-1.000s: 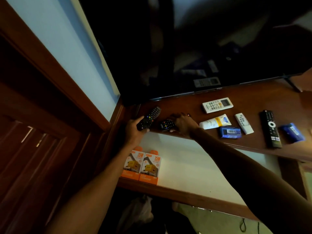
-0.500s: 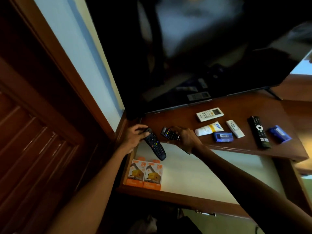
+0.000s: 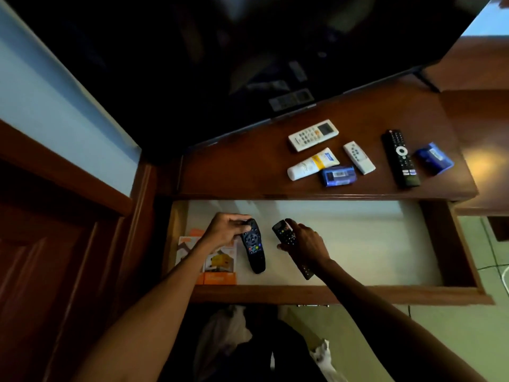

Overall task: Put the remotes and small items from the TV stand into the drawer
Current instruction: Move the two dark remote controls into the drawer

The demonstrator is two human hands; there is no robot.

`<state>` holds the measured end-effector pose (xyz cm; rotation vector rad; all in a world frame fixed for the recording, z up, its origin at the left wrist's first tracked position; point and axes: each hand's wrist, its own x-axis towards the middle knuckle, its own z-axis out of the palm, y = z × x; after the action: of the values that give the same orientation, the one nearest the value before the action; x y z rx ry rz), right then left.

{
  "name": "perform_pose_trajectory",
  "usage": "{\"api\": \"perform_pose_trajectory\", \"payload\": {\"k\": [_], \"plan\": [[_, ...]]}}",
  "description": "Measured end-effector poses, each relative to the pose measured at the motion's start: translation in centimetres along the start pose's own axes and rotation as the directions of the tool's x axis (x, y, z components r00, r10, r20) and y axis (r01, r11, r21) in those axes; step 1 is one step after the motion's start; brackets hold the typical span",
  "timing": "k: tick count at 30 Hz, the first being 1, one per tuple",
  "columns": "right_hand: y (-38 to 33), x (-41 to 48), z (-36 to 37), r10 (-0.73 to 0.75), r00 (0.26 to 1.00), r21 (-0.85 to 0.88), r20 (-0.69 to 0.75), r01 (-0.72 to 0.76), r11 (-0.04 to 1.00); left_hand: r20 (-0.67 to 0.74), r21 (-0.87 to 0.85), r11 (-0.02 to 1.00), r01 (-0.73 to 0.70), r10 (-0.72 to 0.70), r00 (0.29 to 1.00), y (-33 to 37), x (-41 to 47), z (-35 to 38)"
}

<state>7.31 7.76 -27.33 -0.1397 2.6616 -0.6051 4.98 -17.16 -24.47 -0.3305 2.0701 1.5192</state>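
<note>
Two black plastic remotes inside white-lined wooden drawer [image 3: 385,244]: left hand [image 3: 224,230] grips one [image 3: 254,248], right hand [image 3: 304,244] grips other [image 3: 283,234].

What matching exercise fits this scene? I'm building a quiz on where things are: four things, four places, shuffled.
Things:
1. black remote with coloured buttons
2. white remote with a grey screen
3. orange and white boxes
4. slim black remote with a white ring

Places:
A. drawer's left end
B. stand top, between a small white remote and a blue packet
C. in the left hand, over the drawer
D. stand top, nearest the TV

Pairs: 1-C, 2-D, 3-A, 4-B
</note>
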Motion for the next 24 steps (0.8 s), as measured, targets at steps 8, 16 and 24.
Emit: {"api": "perform_pose_trajectory", "payload": {"k": [8,16,24], "plan": [[0.8,2.9,2.2,0.047,0.992,-0.019,0.119,-0.045,0.999,0.087,0.344,0.938,-0.044,0.015,0.996,-1.3,4.9,1.5],[0.5,4.2,2.8,0.075,0.974,0.053,0.216,-0.089,0.995,0.141,0.509,0.859,-0.056,-0.018,0.990,-2.1,7.0,1.8],[1.1,4.4,3.7,0.032,0.967,0.277,0.254,-0.104,0.955,0.196,0.621,0.780,-0.078,-0.058,0.979,-2.2,6.4,1.3]]}}
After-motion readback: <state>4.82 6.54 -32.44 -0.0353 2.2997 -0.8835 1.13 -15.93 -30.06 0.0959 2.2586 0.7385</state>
